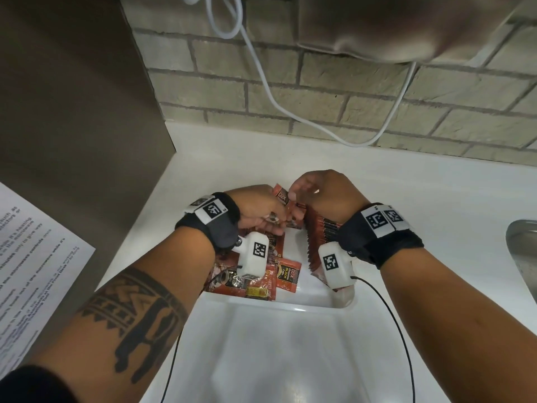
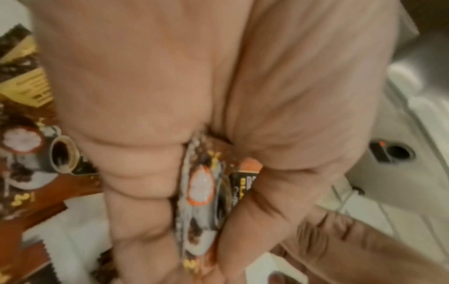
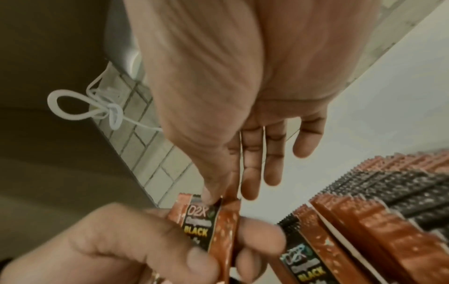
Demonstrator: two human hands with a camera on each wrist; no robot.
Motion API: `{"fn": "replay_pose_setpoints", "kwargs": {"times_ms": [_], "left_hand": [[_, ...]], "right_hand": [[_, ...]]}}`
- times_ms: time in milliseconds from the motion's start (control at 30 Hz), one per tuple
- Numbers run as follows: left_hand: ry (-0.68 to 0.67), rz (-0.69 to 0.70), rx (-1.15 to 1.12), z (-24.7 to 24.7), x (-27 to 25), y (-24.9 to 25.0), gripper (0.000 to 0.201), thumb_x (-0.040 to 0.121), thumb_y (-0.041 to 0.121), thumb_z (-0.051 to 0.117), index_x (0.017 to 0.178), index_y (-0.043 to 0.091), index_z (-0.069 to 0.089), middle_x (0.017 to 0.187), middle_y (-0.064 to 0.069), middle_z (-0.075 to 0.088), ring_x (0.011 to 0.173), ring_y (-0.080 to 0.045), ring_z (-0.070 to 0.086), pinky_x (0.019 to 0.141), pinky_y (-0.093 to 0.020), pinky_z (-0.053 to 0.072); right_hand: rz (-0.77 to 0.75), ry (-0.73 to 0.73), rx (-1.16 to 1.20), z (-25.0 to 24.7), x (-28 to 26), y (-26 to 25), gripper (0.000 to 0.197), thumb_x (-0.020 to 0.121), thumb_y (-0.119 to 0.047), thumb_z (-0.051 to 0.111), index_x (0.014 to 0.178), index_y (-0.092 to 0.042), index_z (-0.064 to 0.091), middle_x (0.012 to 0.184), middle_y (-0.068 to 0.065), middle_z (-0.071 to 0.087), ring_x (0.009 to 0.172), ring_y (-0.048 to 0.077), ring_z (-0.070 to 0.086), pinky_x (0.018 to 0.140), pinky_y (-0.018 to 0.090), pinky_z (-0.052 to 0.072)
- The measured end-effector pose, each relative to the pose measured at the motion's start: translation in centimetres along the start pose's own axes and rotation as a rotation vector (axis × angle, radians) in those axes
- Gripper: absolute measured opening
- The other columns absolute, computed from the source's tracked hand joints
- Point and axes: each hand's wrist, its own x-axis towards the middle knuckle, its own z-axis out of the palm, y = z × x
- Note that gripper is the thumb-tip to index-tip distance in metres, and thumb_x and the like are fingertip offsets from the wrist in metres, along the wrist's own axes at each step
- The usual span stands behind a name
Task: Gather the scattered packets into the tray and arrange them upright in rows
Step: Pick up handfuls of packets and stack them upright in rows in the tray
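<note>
A white tray (image 1: 305, 309) sits on the counter under both hands. My left hand (image 1: 263, 210) grips a small stack of red-brown coffee packets (image 1: 281, 196), seen edge-on between the curled fingers as the held packets (image 2: 201, 192). My right hand (image 1: 296, 191) pinches the top edge of the front packet (image 3: 206, 221) with thumb and forefinger, its other fingers straight. A row of upright packets (image 1: 322, 228) lines the tray's right side, and that row (image 3: 364, 211) shows close up. Several loose packets (image 1: 261, 279) lie flat at the tray's left.
A steel appliance (image 1: 72, 112) with a printed sheet (image 1: 29, 257) stands at the left. A white cable (image 1: 261, 82) hangs over the brick wall behind. A sink (image 1: 523, 242) edges in at the right. White counter (image 1: 406, 199) surrounds the tray.
</note>
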Motion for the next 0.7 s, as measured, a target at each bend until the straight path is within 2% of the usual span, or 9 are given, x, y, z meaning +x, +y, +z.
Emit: {"fn": "replay_pose_setpoints", "kwargs": {"times_ms": [67,100,200,300,400,467,533,633,700], "left_hand": [[-0.052,0.075,-0.131,-0.1,-0.3,0.1,0.03,0.095,-0.012,0.055,0.123,-0.006,0.062,0.109,-0.005,0.073,0.091,-0.02,0.067,0.077,-0.032,0.063],[-0.066,0.099,-0.156,-0.1,-0.5,0.1,0.032,0.095,-0.012,0.056,0.127,-0.007,0.06,0.11,-0.007,0.072,0.095,-0.023,0.069,0.082,-0.035,0.063],[-0.018,0.173,-0.079,-0.3,-0.6,-0.2,0.031,0.095,-0.003,0.063,0.127,-0.005,0.062,0.116,-0.018,0.071,0.107,-0.03,0.071,0.09,-0.038,0.06],[0.135,0.278,0.066,-0.4,-0.6,-0.4,0.022,0.089,0.007,0.075,0.11,0.003,0.071,0.105,-0.017,0.076,0.095,-0.025,0.076,0.087,-0.038,0.061],[0.209,0.327,0.132,-0.5,-0.6,-0.8,0.026,0.083,0.012,0.082,0.106,0.0,0.074,0.097,-0.013,0.078,0.089,-0.024,0.077,0.086,-0.04,0.062],[0.245,0.333,0.176,-0.3,-0.5,-1.1,0.03,0.081,0.016,0.085,0.104,0.001,0.075,0.093,-0.011,0.079,0.085,-0.022,0.078,0.085,-0.042,0.062],[0.293,0.288,0.282,-0.4,-0.3,-1.4,0.034,0.079,0.03,0.087,0.099,0.003,0.076,0.086,-0.007,0.079,0.079,-0.019,0.077,0.083,-0.042,0.063],[0.437,0.084,0.696,-0.7,0.0,-1.5,0.054,0.078,0.06,0.077,0.074,0.006,0.071,0.065,-0.002,0.073,0.063,-0.02,0.071,0.071,-0.032,0.058],[0.478,-0.025,0.841,-0.6,-0.1,-1.2,0.056,0.082,0.059,0.075,0.064,0.009,0.059,0.062,-0.003,0.062,0.061,-0.021,0.061,0.06,-0.028,0.047]], "right_hand": [[0.0,-0.004,0.162,0.0,0.1,0.0,0.007,0.081,-0.033,0.071,0.082,-0.025,0.073,0.07,-0.001,0.071,0.078,0.021,0.071,0.08,0.036,0.055],[-0.01,0.017,0.208,0.0,0.2,0.0,0.009,0.08,-0.033,0.073,0.081,-0.024,0.073,0.07,0.003,0.072,0.077,0.025,0.072,0.081,0.041,0.056],[-0.048,0.091,0.221,-0.7,0.1,-0.4,0.006,0.086,-0.024,0.075,0.087,-0.019,0.074,0.085,0.005,0.075,0.08,0.016,0.067,0.082,0.034,0.051],[-0.058,0.122,0.231,-1.5,0.0,-0.5,0.007,0.088,-0.023,0.074,0.089,-0.016,0.074,0.09,0.006,0.075,0.085,0.021,0.067,0.083,0.031,0.051],[-0.055,0.104,0.164,-1.8,0.0,-0.7,0.004,0.089,-0.021,0.073,0.089,-0.017,0.073,0.087,0.007,0.072,0.076,0.012,0.059,0.073,0.022,0.046],[-0.069,0.102,0.104,-1.8,-0.2,-0.7,0.002,0.089,-0.021,0.072,0.087,-0.021,0.072,0.083,0.001,0.07,0.074,0.008,0.057,0.069,0.017,0.043],[-0.073,0.114,0.017,-1.6,-0.2,-0.5,0.006,0.09,-0.021,0.069,0.086,-0.024,0.07,0.081,-0.007,0.067,0.074,0.005,0.057,0.067,0.014,0.04],[-0.058,0.09,-0.171,-1.2,-0.1,-0.1,0.008,0.09,-0.024,0.066,0.085,-0.029,0.07,0.085,-0.009,0.059,0.077,0.006,0.053,0.065,0.018,0.037],[-0.043,0.061,-0.241,-0.9,-0.2,0.3,0.008,0.088,-0.025,0.067,0.085,-0.029,0.073,0.089,-0.005,0.055,0.08,0.009,0.051,0.066,0.021,0.037]]}}
